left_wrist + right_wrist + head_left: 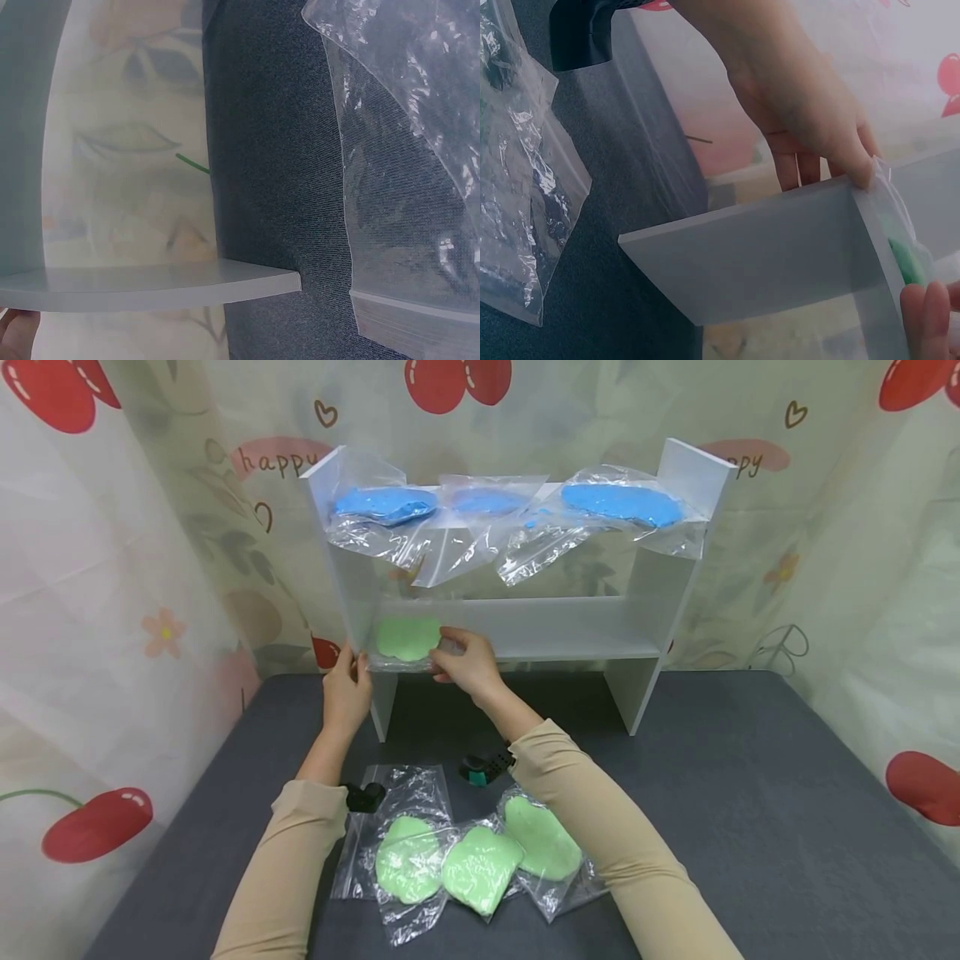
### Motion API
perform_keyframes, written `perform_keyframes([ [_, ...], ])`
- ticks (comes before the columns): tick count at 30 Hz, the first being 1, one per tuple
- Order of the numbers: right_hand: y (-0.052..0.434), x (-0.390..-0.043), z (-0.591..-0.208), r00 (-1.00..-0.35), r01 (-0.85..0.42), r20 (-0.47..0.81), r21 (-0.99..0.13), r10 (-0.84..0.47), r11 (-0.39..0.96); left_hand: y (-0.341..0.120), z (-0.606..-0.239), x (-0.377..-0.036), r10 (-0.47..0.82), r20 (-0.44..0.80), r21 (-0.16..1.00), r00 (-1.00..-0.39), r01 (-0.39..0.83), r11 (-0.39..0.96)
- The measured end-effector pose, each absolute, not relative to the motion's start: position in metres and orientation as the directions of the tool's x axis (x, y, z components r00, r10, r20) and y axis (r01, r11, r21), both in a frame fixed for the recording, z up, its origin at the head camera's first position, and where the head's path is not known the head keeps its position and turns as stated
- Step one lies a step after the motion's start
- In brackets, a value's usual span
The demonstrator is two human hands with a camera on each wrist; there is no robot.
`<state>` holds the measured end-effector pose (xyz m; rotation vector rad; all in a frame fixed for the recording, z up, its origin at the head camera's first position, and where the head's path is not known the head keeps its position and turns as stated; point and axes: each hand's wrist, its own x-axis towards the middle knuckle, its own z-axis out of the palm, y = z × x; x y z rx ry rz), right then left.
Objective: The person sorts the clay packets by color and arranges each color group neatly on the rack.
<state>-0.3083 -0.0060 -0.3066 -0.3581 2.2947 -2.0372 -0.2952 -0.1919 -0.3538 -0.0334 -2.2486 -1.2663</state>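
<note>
A clear bag of green dough (pixel 407 639) lies at the left end of the white shelf's lower board (pixel 570 627). My left hand (pixel 347 685) pinches the bag's left edge at the shelf's side panel (pixel 765 262); the right wrist view shows this left hand (pixel 810 127) with its thumb on the plastic. My right hand (pixel 467 664) grips the bag's right side, thumb on top. In the right wrist view the right hand's fingertips (pixel 928 319) show by the green dough (pixel 906 259). The left wrist view shows only a shelf board (pixel 150 289) and a bag (pixel 412 150).
Three bags of blue dough (pixel 386 506) (pixel 483 502) (pixel 621 503) lie on the top shelf, hanging over its front edge. Three more bags of green dough (pixel 408 860) (pixel 480 867) (pixel 542 837) sit on the dark grey table (pixel 750 793) between my forearms. Patterned curtains enclose the table.
</note>
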Motion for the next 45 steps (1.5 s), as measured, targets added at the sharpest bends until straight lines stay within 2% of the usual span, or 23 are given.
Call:
perform_keyframes([
  [22, 0.008, -0.299, -0.309, -0.958, -0.208, 0.159, -0.959, -0.241, 0.191, -0.192, -0.353, -0.294, -0.231, 0.479, 0.774, -0.847, 0.283, 0.567],
  [45, 0.048, -0.272, -0.319, -0.932, -0.244, 0.176, -0.951, -0.316, 0.188, -0.192, -0.353, -0.293, -0.232, 0.484, 0.771, -0.844, 0.286, 0.568],
])
